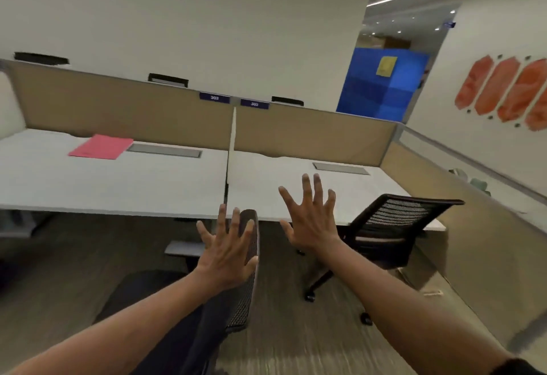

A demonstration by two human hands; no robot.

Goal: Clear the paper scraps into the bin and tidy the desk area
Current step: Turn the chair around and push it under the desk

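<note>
Forearms: I am stretching both out in front of me, nearest the lens, over the floor short of the desks.
Left hand [226,251]: I am holding it flat, fingers spread, grasping nothing, its heel against the top edge of the nearer chair [245,280].
Right hand [310,220]: I am raising it released, fingers splayed, empty, before the right desk [296,185].
Paper scraps: I am seeing none anywhere in view.
Bin: not showing in the picture.
Pink folder [100,146]: lying on the left desk [88,179], up and to the left of my left hand, its long axis running diagonally back toward the partition [133,114].
Nearer hand: my left, I judge.
Second chair [393,226]: tucked at the right desk, just right of my right hand.
</note>
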